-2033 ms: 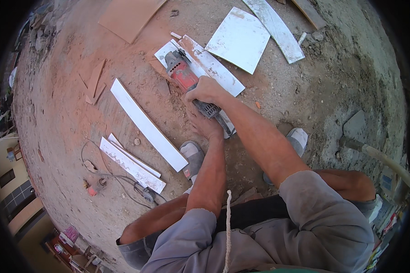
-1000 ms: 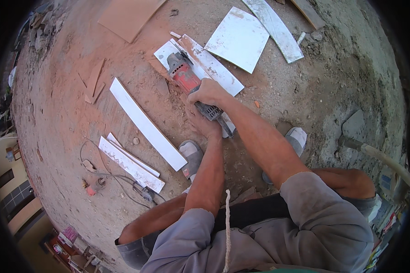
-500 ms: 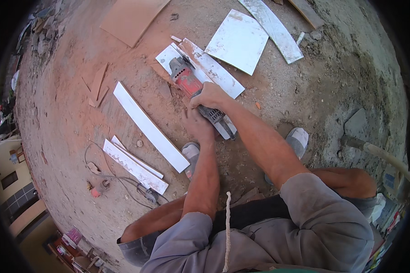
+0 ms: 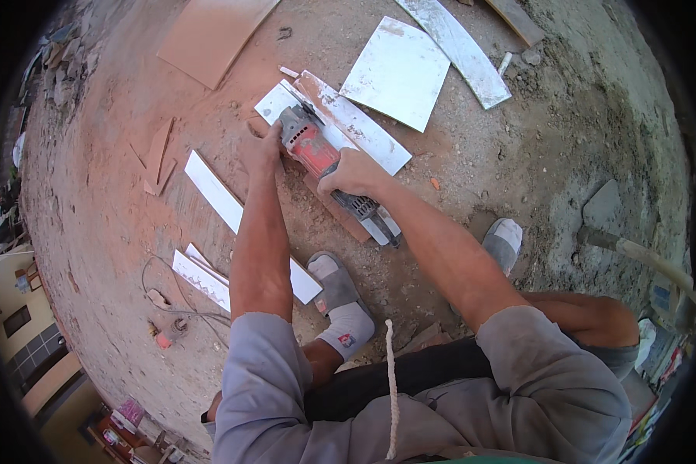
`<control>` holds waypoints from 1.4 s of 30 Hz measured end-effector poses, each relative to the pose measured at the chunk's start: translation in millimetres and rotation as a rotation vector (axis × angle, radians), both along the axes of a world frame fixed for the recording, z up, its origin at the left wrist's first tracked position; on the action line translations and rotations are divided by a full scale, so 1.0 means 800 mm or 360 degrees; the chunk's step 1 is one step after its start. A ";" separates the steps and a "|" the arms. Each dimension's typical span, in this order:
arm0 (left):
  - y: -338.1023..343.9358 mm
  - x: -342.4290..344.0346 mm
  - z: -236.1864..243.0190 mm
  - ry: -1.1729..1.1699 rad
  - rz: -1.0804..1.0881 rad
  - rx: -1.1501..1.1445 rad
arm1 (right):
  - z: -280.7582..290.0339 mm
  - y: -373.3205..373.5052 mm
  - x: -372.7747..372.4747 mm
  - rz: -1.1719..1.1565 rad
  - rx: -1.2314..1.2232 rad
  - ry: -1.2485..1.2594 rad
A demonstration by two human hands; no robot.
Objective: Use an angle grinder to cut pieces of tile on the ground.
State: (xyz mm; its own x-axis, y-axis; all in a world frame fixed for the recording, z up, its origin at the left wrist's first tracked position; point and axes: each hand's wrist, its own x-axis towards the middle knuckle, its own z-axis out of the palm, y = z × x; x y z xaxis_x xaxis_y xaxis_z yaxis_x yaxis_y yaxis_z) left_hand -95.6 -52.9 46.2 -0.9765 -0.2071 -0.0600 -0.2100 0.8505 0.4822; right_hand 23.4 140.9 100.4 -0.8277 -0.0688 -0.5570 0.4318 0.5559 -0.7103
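Right fingers (image 4: 331, 179) grip the red grinder (image 4: 314, 151); left fingers (image 4: 271, 138), hold hard to see, should keep off its head (image 4: 294, 122) beside them.

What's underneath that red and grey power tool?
White board shows beside the head of the power tool; whatever lies directly beneath its body and the right hand is covered.

Upper body: a grey, creased cloth shirt (image 4: 549, 387) with short, loose sleeves (image 4: 259, 359) (bluish in tone on the left). The left hand (image 4: 263, 147) and right hand (image 4: 352, 172) are bare. Lap: a black cloth lower garment (image 4: 425, 370). Feet: white socks (image 4: 349, 329), the left carrying a small red marking; grey, open-toed, broad-strapped slip-on sandals (image 4: 336, 290). Front: a pale twisted cord (image 4: 393, 387), hanging lengthwise.
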 end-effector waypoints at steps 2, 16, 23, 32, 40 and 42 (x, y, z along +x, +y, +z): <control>-0.010 -0.003 -0.018 0.0068 -0.0009 0.0132 | 0.000 -0.006 0.001 0.0002 0.0034 0.0017; 0.006 0.003 -0.044 0.0291 0.0060 0.0447 | 0.000 0.002 0.006 0.0012 0.0042 -0.0011; -0.010 -0.006 -0.057 0.0279 0.0072 0.0523 | 0.006 -0.002 0.010 0.0031 0.0066 0.0015; -0.007 -0.008 -0.063 0.0226 0.0085 0.0614 | 0.004 0.003 0.016 0.0028 0.0068 0.0009; -0.010 -0.008 -0.053 0.0230 0.0065 0.0571 | 0.005 0.003 0.017 0.0010 0.0033 -0.0028; -0.009 -0.005 -0.047 0.0234 0.0029 0.0523 | 0.006 0.002 0.017 0.0033 0.0066 -0.0008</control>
